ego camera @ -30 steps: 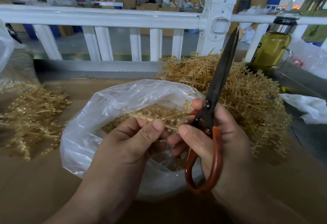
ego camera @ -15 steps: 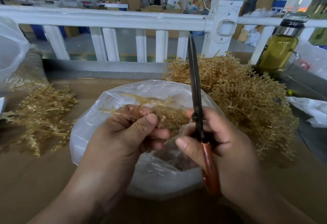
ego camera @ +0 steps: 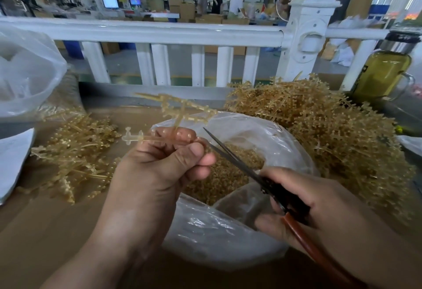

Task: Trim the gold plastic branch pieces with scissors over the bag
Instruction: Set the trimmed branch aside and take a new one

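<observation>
The fingers of the left hand are curled tight. They pinch the stem of a gold branch piece between thumb and forefinger. The piece rises from the grip, and its studded side twigs fan out above the far left rim of the bag. A bare stem with a cross-shaped end projects leftward from the same grip. Whether it is joined to the raised piece cannot be told.

The fingers of the right hand are wrapped round the red-brown handles of the scissors. The blades are parted narrowly. They point up and left, with the tips just beside the left fingertips and apart from the raised twigs.

The clear plastic bag lies open-mouthed on the counter, below and between both hands. It holds a bed of small gold trimmings.

A large heap of gold branches lies against the far right side of the bag. A smaller heap lies on the counter to the left, apart from the bag. A bottle of yellow-green liquid stands beyond the large heap. A second clear bag sits at the far left. A white railing runs behind the counter.
</observation>
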Tool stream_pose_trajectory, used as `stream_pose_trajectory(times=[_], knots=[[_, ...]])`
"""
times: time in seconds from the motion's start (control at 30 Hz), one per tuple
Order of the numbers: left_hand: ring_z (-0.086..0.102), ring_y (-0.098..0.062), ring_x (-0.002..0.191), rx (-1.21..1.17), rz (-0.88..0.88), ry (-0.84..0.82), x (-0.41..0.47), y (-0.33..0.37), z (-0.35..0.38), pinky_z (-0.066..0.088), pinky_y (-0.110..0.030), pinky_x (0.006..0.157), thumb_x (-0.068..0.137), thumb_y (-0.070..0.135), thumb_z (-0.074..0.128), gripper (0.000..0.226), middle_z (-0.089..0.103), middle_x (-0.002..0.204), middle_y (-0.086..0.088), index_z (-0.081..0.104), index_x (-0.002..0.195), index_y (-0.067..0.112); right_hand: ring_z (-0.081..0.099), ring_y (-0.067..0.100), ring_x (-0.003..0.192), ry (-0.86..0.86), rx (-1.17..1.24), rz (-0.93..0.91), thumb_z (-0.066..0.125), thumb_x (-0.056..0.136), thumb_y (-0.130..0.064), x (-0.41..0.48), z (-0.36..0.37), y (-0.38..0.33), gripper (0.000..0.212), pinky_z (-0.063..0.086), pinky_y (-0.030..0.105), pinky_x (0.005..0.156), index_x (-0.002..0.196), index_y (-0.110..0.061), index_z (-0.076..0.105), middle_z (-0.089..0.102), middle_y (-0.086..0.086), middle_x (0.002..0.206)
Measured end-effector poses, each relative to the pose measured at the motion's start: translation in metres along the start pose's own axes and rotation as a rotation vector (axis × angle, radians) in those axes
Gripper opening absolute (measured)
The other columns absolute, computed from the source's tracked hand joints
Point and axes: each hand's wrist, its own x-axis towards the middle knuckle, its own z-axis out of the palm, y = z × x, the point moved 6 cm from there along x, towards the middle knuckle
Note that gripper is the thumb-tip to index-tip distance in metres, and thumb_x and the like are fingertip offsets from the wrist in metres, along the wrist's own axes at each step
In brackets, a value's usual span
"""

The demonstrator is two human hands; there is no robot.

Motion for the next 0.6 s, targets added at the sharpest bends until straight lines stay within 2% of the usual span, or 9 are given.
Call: stream_pose_trajectory(times=[0.1, 0.2, 0.33, 0.5, 0.6], knots=[[0.073, -0.019, 0.068, -0.002, 0.028, 0.044, 0.001, 0.002, -0.004, 0.056, -0.020, 0.057, 0.061, 0.019, 0.081, 0.018, 0.074, 0.078, -0.011, 0.076, 0.078, 0.019, 0.063, -0.004, 0.084, -0.020, -0.014, 0.037, 0.044, 0.062, -0.094, 0.000, 0.000, 0.000, 0.066, 0.047, 0.012, 0.079, 0.119, -0.061, 0.046, 0.061, -0.024, 0.102], [0.072, -0.017, 0.068, 0.020, 0.047, 0.036, 0.002, 0.003, -0.005, 0.055, -0.020, 0.057, 0.061, 0.018, 0.085, 0.021, 0.074, 0.080, -0.010, 0.076, 0.080, 0.020, 0.059, -0.012, 0.093, -0.019, -0.038, 0.074, 0.043, 0.057, -0.094, 0.002, 0.001, 0.002, 0.068, 0.042, 0.008, 0.087, 0.119, -0.066, 0.040, 0.056, -0.033, 0.110], [0.072, -0.017, 0.067, 0.070, 0.062, 0.043, 0.002, 0.003, -0.004, 0.055, -0.020, 0.057, 0.058, 0.019, 0.086, 0.024, 0.074, 0.078, -0.011, 0.077, 0.080, 0.017, 0.057, -0.013, 0.096, -0.027, -0.095, 0.092, 0.047, 0.060, -0.091, 0.001, 0.002, 0.003, 0.064, 0.046, 0.011, 0.086, 0.118, -0.066, 0.039, 0.054, -0.035, 0.113], [0.071, -0.020, 0.067, 0.148, 0.073, 0.041, -0.002, 0.003, 0.002, 0.054, -0.021, 0.056, 0.057, 0.027, 0.080, 0.027, 0.073, 0.075, -0.013, 0.075, 0.079, 0.012, 0.058, -0.011, 0.098, -0.010, -0.130, 0.074, 0.038, 0.060, -0.098, 0.000, 0.000, 0.004, 0.069, 0.049, 0.014, 0.084, 0.119, -0.061, 0.041, 0.055, -0.032, 0.115], [0.071, -0.021, 0.067, 0.163, 0.064, 0.030, -0.003, 0.002, 0.006, 0.054, -0.021, 0.056, 0.055, 0.029, 0.079, 0.037, 0.072, 0.073, -0.016, 0.072, 0.083, 0.006, 0.058, -0.010, 0.097, 0.017, -0.114, 0.062, 0.041, 0.062, -0.096, 0.000, -0.002, 0.001, 0.063, 0.044, 0.012, 0.088, 0.116, -0.063, 0.044, 0.057, -0.032, 0.112]])
